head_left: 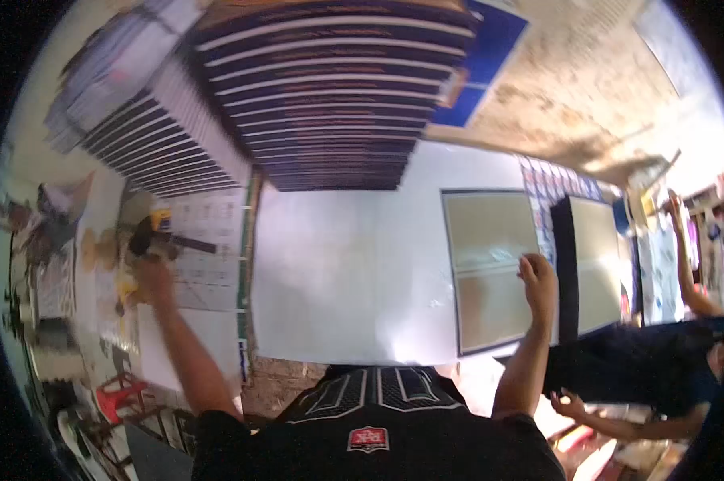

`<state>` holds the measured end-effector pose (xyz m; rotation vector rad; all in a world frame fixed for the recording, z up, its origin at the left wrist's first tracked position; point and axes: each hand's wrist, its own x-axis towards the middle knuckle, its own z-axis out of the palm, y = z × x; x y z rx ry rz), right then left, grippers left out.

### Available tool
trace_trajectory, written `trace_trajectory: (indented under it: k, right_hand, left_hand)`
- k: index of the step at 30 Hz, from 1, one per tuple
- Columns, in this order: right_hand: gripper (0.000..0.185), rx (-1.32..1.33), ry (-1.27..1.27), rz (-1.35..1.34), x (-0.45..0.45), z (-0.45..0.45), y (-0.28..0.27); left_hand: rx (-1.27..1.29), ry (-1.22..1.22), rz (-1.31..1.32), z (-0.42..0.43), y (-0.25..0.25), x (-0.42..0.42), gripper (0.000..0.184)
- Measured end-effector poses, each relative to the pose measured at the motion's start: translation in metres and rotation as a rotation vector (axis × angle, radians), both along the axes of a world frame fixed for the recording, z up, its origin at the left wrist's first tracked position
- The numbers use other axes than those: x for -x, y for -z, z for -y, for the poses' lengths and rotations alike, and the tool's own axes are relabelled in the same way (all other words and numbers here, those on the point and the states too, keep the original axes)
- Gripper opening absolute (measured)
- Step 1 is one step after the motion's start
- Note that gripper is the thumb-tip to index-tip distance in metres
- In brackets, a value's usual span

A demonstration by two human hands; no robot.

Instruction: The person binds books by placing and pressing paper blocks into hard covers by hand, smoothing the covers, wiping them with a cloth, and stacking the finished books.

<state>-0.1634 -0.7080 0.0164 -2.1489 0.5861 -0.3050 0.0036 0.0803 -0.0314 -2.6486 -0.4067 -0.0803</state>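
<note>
My left hand point(153, 276) is stretched out over the side table at the left, blurred. It is right by a dark tool point(187, 243) with a long straight part, whose kind I cannot make out. Whether the fingers grip it is unclear. My right hand point(541, 279) is over the right edge of a flat beige panel point(490, 232) with a dark border. Its fingers are curled in, and nothing shows in them. The panel lies on the white tabletop point(338, 272) in front of me.
A tall stack of dark-covered boards point(330, 104) stands at the table's back, with another stack point(161, 144) to its left. Beige-topped dark boards point(594, 264) are piled at the right. A co-worker point(658, 365) is close on the right. A red stool point(121, 397) is lower left.
</note>
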Motion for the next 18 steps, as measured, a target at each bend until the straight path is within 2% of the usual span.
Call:
trace_trajectory:
  k: [1,2,3,5,6,7,9,10,11,12,14,15,16,17,18]
  right_hand:
    - [0.025,0.023,0.02,-0.044,-0.001,0.016,0.015]
    - [0.025,0.025,0.037,-0.057,-0.005,0.033,0.029]
    - [0.026,0.108,0.065,-0.121,-0.01,0.049,0.041]
    - [0.027,0.179,0.079,-0.189,-0.023,0.089,0.07]
    - [0.03,0.242,0.11,-0.216,-0.027,0.118,0.085]
    - [0.034,0.31,0.141,-0.246,-0.031,0.139,0.095]
    - [0.038,0.381,0.2,-0.282,-0.044,0.163,0.105]
    - [0.039,0.382,0.218,-0.351,-0.052,0.179,0.119]
    - [0.041,0.378,0.215,-0.436,-0.06,0.191,0.13]
    - [0.041,0.38,0.217,-0.421,-0.067,0.2,0.14]
    - [0.04,0.355,0.269,-0.362,-0.074,0.188,0.142]
    - [0.04,0.349,0.261,-0.357,-0.082,0.185,0.142]
    - [0.039,0.367,0.264,-0.395,-0.087,0.184,0.142]
    - [0.039,0.387,0.268,-0.439,-0.088,0.184,0.142]
    - [0.041,0.335,0.231,-0.468,-0.091,0.186,0.144]
  left_hand:
    - [-0.088,0.075,0.005,-0.077,0.056,-0.005,0.051]
    - [0.414,-0.296,0.069,0.047,-0.05,0.016,0.079]
    - [0.409,-0.292,0.057,0.042,-0.051,0.016,0.079]
    - [0.216,-0.366,-0.256,0.018,-0.054,0.02,0.1]
    - [0.041,-0.383,-0.109,0.049,-0.077,0.029,0.092]
    - [0.032,-0.387,-0.112,0.068,-0.084,0.028,0.092]
    - [0.267,0.03,0.439,0.107,-0.091,0.024,0.057]
    - [1.087,0.366,0.513,0.167,-0.079,0.028,0.024]
    - [1.088,0.49,0.375,0.204,-0.034,0.033,0.017]
    - [0.965,0.513,0.001,0.244,0.013,0.041,0.019]
    - [1.983,0.022,-0.414,0.39,0.007,0.058,0.035]
    - [1.978,-0.146,-0.599,0.437,0.025,0.057,0.044]
    - [2.023,-0.204,-0.718,0.474,0.041,0.056,0.04]
    - [2.208,-0.312,-0.851,0.499,0.04,0.051,0.035]
    - [2.294,-0.397,-0.905,0.52,0.055,0.046,0.039]
